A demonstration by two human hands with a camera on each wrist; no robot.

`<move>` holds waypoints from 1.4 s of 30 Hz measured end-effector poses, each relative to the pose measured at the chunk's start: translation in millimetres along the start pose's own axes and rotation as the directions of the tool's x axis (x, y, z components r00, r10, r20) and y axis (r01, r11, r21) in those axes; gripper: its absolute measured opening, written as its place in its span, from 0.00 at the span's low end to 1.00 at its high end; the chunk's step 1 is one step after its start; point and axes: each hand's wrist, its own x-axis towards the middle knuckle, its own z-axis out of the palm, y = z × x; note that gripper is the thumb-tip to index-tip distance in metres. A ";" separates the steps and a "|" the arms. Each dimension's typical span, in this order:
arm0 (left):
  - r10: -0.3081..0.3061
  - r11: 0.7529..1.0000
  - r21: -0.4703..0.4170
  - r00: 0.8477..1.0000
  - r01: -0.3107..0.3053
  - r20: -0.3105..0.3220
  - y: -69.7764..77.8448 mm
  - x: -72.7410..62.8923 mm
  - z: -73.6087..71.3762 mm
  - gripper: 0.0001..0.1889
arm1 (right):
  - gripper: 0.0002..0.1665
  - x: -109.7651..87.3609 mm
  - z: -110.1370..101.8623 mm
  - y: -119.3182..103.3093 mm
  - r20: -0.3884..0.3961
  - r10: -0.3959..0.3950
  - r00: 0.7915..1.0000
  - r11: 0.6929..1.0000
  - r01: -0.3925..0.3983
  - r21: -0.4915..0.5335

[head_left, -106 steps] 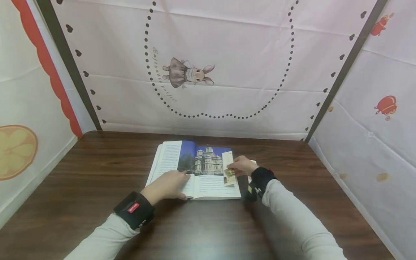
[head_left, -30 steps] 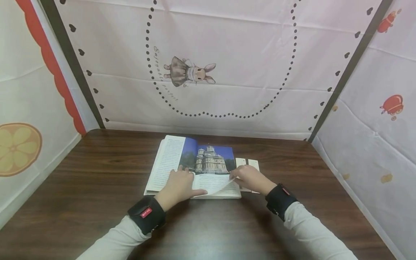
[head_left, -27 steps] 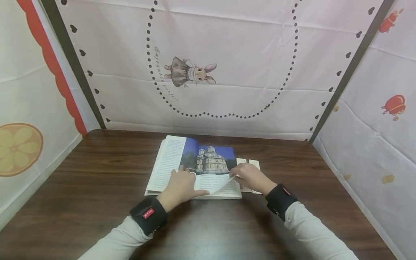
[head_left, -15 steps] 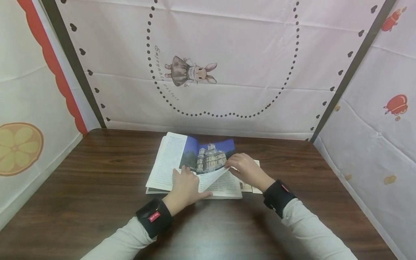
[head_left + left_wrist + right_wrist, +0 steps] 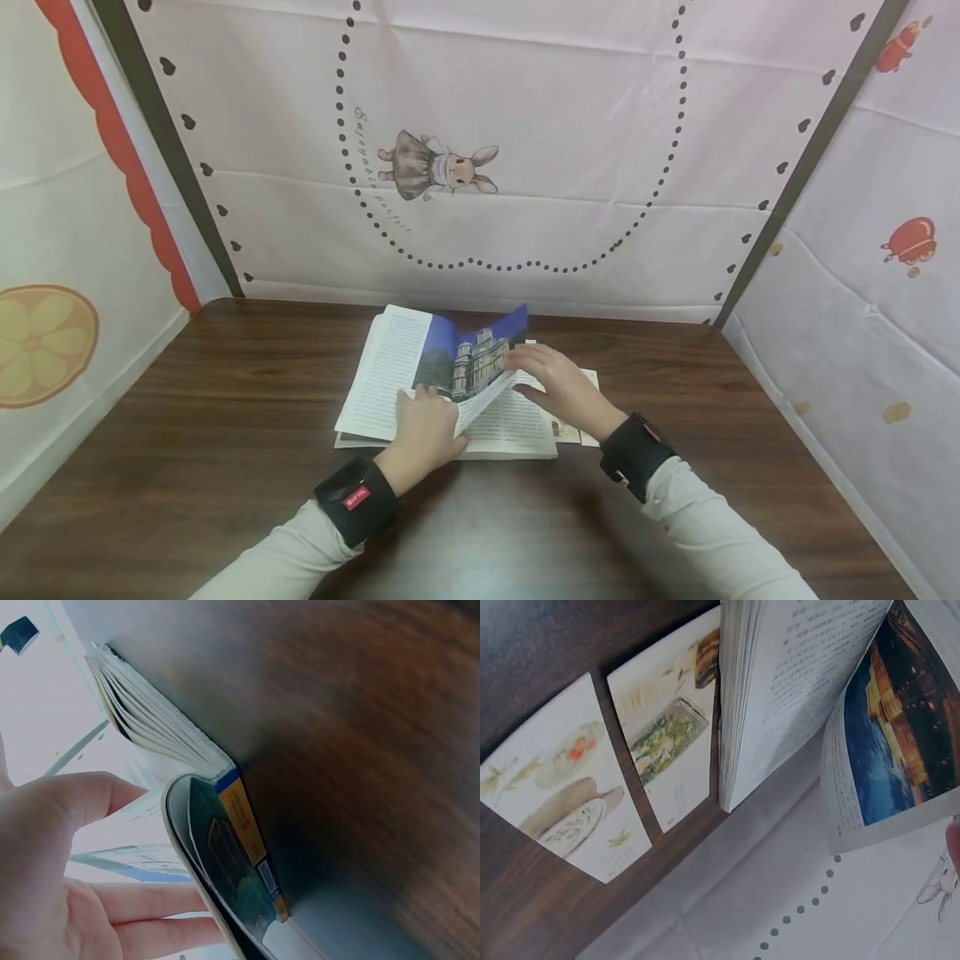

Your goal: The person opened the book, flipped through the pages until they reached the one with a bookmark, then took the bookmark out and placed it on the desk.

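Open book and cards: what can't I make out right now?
Head view: print on the book, too small to read.
Head view: parts of both cards, behind the right hand.
Left wrist view: lettering on the spine, blurred.
Right wrist view: most of the right hand, beyond the right edge.

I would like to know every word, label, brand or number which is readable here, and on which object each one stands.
"Enjoyable perfect": sideways script on the back wall, the last letters faint.
Red label on the left wristband: white letters, too small to read surely.
Open book: printed lines on its pages, too small to read.
Book's spine: lettering, too blurred to read.
Two cards: tiny print, unreadable.
No number can be read.
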 end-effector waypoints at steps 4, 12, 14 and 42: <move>-0.016 0.997 -0.073 1.000 0.014 -0.022 -4.4 -0.7 0.0 0.18 | 0.35 -3.9 3.4 2.3 -0.026 0.038 0.999 0.999 -0.038 0.008; -0.204 0.822 -0.545 0.979 0.164 -0.013 -27.3 -2.1 0.3 0.16 | 0.36 -19.9 9.1 4.3 0.279 0.236 0.931 0.969 -0.246 0.001; -0.236 0.757 -0.621 0.971 0.203 0.030 -33.7 -3.1 -0.2 0.19 | 0.38 -23.8 12.0 5.5 0.372 0.261 0.891 0.961 -0.275 -0.018; -0.156 0.913 -0.379 0.988 0.148 0.010 -53.6 -5.8 7.8 0.47 | 0.47 -37.6 28.2 11.3 0.512 0.250 0.822 0.963 -0.266 -0.042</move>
